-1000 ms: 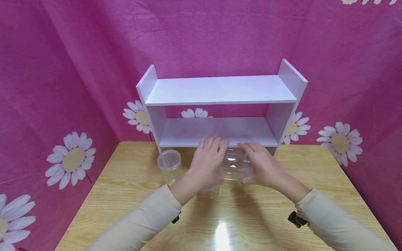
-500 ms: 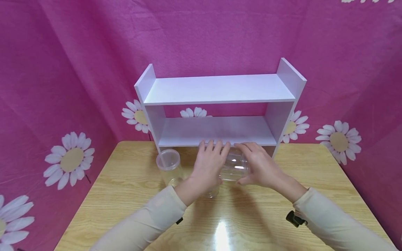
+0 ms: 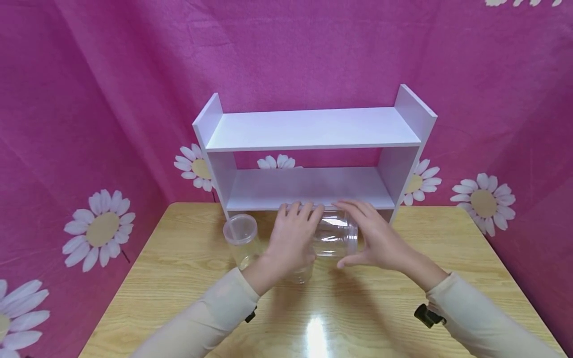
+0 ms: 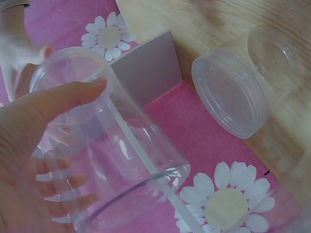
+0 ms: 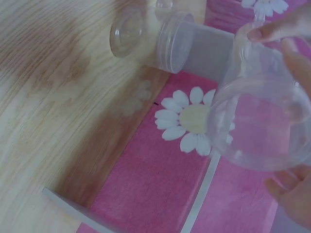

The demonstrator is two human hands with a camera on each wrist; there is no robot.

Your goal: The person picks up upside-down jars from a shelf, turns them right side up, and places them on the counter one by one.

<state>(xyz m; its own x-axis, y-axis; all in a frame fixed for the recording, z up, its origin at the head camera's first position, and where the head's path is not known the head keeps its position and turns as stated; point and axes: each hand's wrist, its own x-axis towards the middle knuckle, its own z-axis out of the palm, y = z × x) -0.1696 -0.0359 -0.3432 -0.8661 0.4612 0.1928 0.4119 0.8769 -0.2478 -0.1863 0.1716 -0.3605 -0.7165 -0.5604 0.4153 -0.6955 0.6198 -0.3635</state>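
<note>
A staged recording booth is showing here: pink daisy-printed cloth backdrop is hanging around a light wooden worktop carrying a white two-tier wooden shelf.

From my head view, the left hand covered the near end of the clear jar, so I could not tell whether it had a lid; a second clear container showed only as a sliver under that wrist; the lidded jar was too transparent for me to read its contents; the right wrist view cut off my right hand at the frame edge, fingers blurred.
</note>
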